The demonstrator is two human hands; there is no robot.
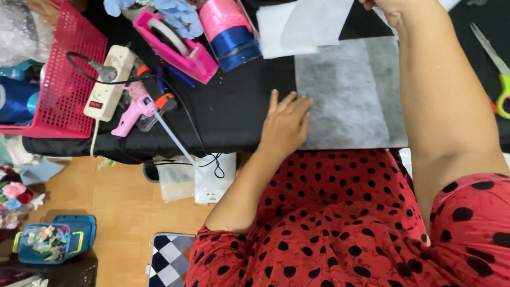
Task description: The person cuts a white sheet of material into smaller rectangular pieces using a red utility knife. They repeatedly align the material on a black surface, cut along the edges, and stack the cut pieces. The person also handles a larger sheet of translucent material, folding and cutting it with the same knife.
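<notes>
Plainly, line by line:

Sheet: a thin grey-white non-woven fabric sheet (345, 95) lies flat on the black surface (239, 106), its near edge at the surface's edge just above my lap.
Far end: that end is lifted and folded back toward the top of the view, showing whiter where it doubles.
Left hand: my left hand (284, 125) lies flat with its fingers (297, 103) spread and straight, pressing the sheet's left edge; it grips nothing.
Right hand: my right hand (385, 8) is up at the top edge, at the lifted end; I cannot tell whether it pinches the fabric.
Handling: I judge the sheet very light, limp and semi-sheer, apt to slide on the cloth and to crease or tear if tugged; best taken at an edge or corner, with the other palm weighting it.
Nearby: a pink glue gun (135, 106) and white power strip (109, 82) sit well left; green-handled scissors (496, 69) lie to the right.
Hidden: my right forearm covers the sheet's right part, the frame cuts off my right fingers, and the sheet's full extent is unclear.
</notes>
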